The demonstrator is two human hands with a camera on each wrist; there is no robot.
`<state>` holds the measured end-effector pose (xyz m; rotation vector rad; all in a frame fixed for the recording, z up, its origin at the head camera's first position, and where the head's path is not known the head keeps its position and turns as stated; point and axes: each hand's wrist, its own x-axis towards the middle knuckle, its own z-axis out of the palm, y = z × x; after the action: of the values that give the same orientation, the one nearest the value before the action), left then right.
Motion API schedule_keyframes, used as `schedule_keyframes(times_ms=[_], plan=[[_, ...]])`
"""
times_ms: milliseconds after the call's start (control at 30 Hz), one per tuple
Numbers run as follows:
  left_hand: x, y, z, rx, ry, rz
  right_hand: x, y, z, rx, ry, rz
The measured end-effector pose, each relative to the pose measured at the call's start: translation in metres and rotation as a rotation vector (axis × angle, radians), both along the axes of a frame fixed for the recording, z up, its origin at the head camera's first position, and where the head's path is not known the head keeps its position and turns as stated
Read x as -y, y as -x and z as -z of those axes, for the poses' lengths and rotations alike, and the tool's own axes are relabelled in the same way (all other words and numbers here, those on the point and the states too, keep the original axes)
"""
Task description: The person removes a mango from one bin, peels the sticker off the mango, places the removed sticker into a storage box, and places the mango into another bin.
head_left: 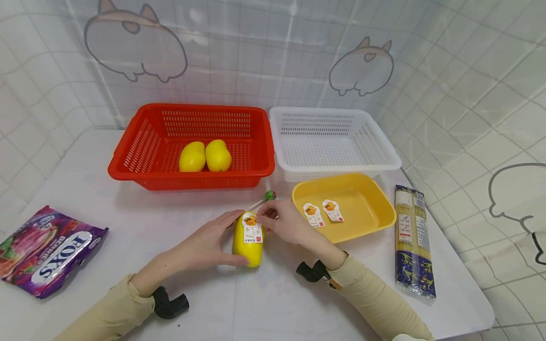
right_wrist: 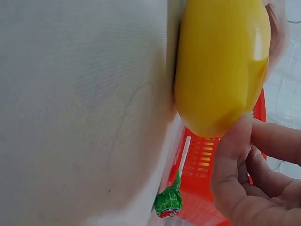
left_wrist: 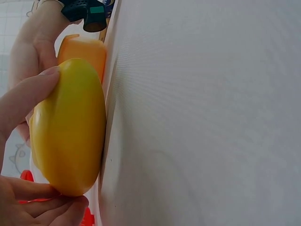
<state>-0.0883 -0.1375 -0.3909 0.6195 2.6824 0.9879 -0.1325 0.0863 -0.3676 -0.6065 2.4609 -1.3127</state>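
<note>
Halfway-ish by the look of it. Nearest, on the white worktop point(head_left: 128, 227): one smooth, glossy yellow mango point(head_left: 248, 240), steadied by the left hand point(head_left: 210, 245) with fingers curled round its side, while the right hand point(head_left: 285, 221) fingers pinch the paper label point(head_left: 252, 232) at the top, not yet peeled. Just past it, a green-wrapped lollipop point(head_left: 268, 195). In the shallow yellow tray point(head_left: 375, 201), two labels point(head_left: 323, 213) already off. Farthest back, two bare mangoes point(head_left: 205, 156) in the red mesh basket point(head_left: 128, 161). One left, apparently.

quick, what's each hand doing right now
Left hand: grips the yellow fruit on the table.
Right hand: pinches the label at the fruit's top.
</note>
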Motion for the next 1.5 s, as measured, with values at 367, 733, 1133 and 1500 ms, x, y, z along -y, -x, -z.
schedule_keyframes(times_ms=[367, 733, 1133, 1500], plan=[[-0.0006, 0.0009, -0.0029, 0.015, 0.025, -0.005, 0.0015, -0.0016, 0.0017, -0.037, 0.006, 0.024], [-0.0001, 0.0014, -0.0047, 0.010, 0.015, 0.009, 0.0013, -0.0032, 0.0018, -0.058, 0.016, 0.024], [0.0009, 0.0008, -0.0043, 0.011, 0.014, 0.016, 0.0033, -0.0046, 0.0005, -0.065, 0.014, 0.028], [0.0012, 0.0003, -0.0043, 0.012, 0.019, 0.016, 0.0045, -0.0066, 0.0003, -0.075, 0.033, 0.022]])
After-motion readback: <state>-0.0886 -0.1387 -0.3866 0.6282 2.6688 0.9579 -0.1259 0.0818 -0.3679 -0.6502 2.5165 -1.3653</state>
